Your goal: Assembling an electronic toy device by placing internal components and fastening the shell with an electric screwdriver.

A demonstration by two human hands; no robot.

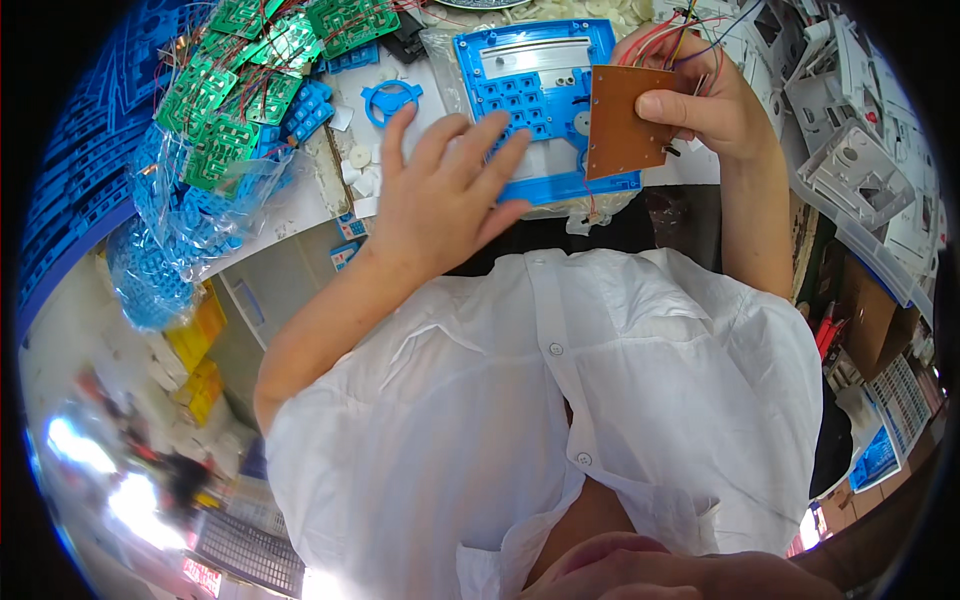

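A brown circuit board (625, 125) with wires along its far side is gripped in my right hand (715, 105), the thumb lying over its face. Red, yellow and blue wires (690, 35) rise from the board's far edge. Beneath it on the table lies a blue plastic housing (530, 60) with a silver strip and a grid of square openings. My left hand (440, 185) is open, fingers spread, over the housing's left side; whether it touches is hard to tell. Just beyond its fingertips is a blue ring-shaped part (388, 100).
Green circuit boards (215, 95) with red wires are heaped at the left. Below them is a clear bag of blue keypads (185, 225). Stacked blue panels (85, 130) fill the far left. White plastic housings (860, 170) lie in a bin at the right. Small white parts (360, 165) sit near my left hand.
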